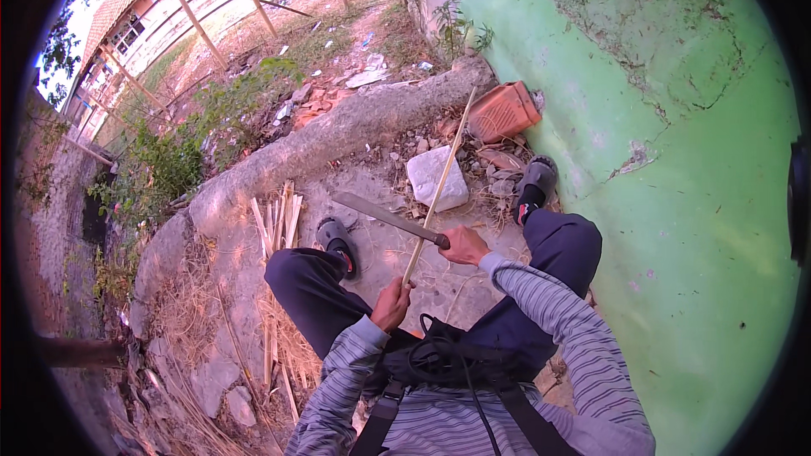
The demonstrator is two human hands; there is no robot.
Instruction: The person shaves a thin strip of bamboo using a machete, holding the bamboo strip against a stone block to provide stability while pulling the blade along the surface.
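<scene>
My left hand is closed round the near end of a long, pale split bamboo strip. The strip slants away from me, passing over a whitish stone block toward an orange brick-like block. In my right hand, closed as well, is the dark handle of a machete. Its long blade points left and crosses the strip a little beyond my left hand. Whether the edge touches the strip or cuts into it, I cannot tell.
Bundled bamboo strips and shavings lie left of my legs. A rough low kerb runs across ahead. The orange hollow block leans by the green wall on my right. Rubble surrounds the stone block.
</scene>
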